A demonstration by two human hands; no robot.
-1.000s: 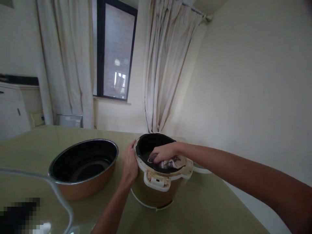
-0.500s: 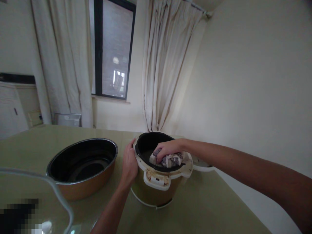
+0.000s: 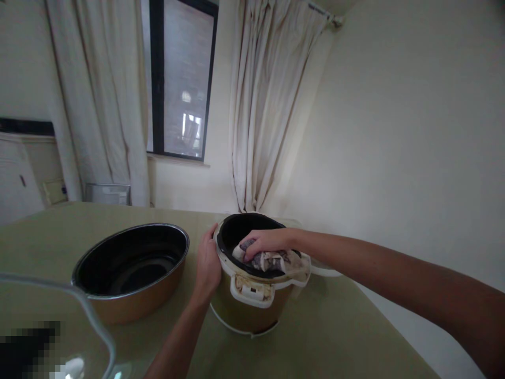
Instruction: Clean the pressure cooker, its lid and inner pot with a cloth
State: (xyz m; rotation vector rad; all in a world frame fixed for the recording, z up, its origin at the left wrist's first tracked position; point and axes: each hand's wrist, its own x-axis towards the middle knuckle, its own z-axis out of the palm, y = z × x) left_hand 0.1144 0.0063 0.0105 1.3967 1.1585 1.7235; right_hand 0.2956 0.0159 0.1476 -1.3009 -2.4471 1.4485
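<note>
A white-rimmed electric cooker [image 3: 242, 313] with a dark inside stands on the table, its lid off and brown stains around the front handle. My left hand [image 3: 208, 263] grips its left side at the rim, thumb and fingers against the casing. In my right hand [image 3: 270, 240] is a crumpled, patterned cloth [image 3: 272, 260], pressed to the inner edge at the front right of the opening. Part of the cloth drapes over the white rim. The fingertips of my right hand are partly hidden by the cloth.
Left of the cooker sits a wide pot [image 3: 136, 310], black inside and orange-brown outside. A grey cable [image 3: 89, 308] curves across the lower left. Behind the cooker's right side, a white curved piece [image 3: 325, 271] lies on the greenish table [image 3: 323, 337]. Curtains and walls stand beyond.
My right hand and the cloth have shifted slightly left along the opening, and more cloth now lies over the right rim. My left hand keeps its place on the cooker.
</note>
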